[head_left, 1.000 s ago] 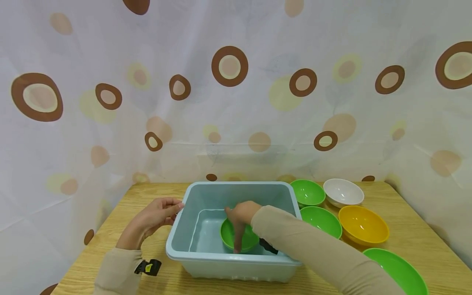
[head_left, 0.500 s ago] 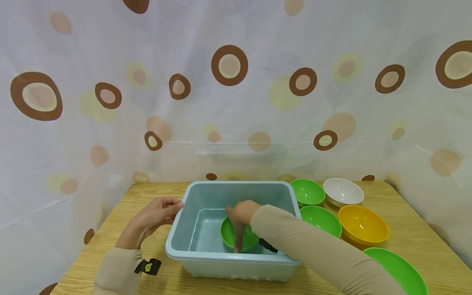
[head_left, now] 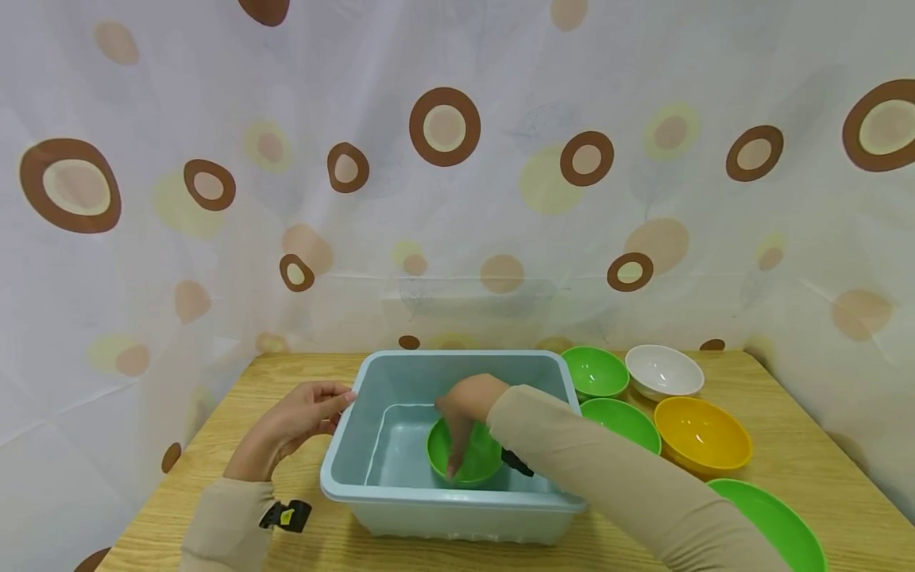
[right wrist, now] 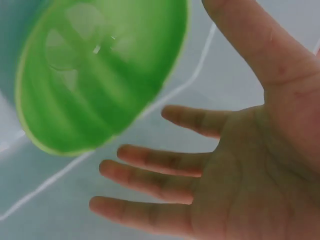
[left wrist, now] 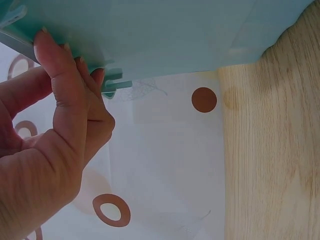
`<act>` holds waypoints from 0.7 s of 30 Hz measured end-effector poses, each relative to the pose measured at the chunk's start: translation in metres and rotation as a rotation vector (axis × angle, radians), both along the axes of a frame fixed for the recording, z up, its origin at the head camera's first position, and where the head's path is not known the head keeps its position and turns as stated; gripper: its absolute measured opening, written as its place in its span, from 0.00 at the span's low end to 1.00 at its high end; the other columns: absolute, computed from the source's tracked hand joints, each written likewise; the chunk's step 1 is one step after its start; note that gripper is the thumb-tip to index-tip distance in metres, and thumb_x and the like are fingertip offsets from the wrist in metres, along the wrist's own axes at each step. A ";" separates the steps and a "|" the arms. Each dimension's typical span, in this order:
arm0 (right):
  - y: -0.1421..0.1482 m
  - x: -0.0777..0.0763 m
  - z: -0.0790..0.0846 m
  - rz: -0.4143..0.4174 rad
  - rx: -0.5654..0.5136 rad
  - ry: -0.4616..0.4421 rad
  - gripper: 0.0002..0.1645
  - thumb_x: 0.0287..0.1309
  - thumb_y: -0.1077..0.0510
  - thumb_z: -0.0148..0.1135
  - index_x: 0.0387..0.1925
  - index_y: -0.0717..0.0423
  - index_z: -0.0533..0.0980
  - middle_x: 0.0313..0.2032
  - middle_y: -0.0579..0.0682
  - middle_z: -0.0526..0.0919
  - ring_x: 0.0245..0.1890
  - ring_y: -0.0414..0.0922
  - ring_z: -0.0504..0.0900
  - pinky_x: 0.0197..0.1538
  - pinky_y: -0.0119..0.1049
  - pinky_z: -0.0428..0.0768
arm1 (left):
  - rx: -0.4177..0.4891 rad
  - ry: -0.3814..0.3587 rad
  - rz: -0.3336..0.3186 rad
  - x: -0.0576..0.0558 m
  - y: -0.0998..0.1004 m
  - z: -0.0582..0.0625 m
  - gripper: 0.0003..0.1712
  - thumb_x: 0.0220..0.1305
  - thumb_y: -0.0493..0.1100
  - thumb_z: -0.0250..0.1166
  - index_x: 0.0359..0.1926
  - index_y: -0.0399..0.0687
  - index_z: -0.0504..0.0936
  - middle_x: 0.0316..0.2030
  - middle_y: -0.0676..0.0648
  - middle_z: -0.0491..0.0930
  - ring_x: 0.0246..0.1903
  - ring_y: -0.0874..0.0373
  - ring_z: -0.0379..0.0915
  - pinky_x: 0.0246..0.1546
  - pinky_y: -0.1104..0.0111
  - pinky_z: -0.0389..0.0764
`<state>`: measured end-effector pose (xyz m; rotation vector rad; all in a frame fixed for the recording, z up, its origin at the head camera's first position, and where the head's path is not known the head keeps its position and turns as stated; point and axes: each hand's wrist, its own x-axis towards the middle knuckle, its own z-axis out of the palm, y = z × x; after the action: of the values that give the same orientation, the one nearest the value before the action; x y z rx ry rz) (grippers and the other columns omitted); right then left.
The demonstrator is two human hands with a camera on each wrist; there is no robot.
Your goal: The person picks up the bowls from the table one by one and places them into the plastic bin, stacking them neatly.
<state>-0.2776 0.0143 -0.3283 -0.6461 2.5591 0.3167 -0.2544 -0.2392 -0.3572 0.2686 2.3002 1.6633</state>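
A pale blue plastic basin stands on the table, with a small green bowl inside on its floor. My left hand holds the basin's left rim; in the left wrist view its curled fingers reach up under that rim. Over the green bowl is my right hand. In the right wrist view its fingers are spread and straight, apart from the bowl, and the palm holds nothing. The right forearm hides part of the basin's right side.
To the basin's right stand two green bowls, a white bowl and a yellow bowl. Another green dish lies near the front right, partly behind the right sleeve. A patterned curtain hangs behind the wooden table.
My right hand has let go of the green bowl inside the basin and risen slightly, its thumb and fingers spreading. My left hand has stayed at the rim.
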 end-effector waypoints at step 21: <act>0.052 0.029 0.090 0.181 -0.501 -0.092 0.45 0.57 0.41 0.66 0.70 0.53 0.60 0.64 0.51 0.68 0.62 0.49 0.69 0.62 0.43 0.68 | 0.002 0.020 -0.027 0.001 0.001 -0.002 0.22 0.73 0.46 0.55 0.50 0.26 0.74 0.33 0.46 0.77 0.30 0.57 0.75 0.36 0.65 0.80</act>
<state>-0.2481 0.0662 -0.2382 -1.0470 2.5027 -0.3043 -0.2536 -0.2387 -0.3589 0.3165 2.2990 1.6573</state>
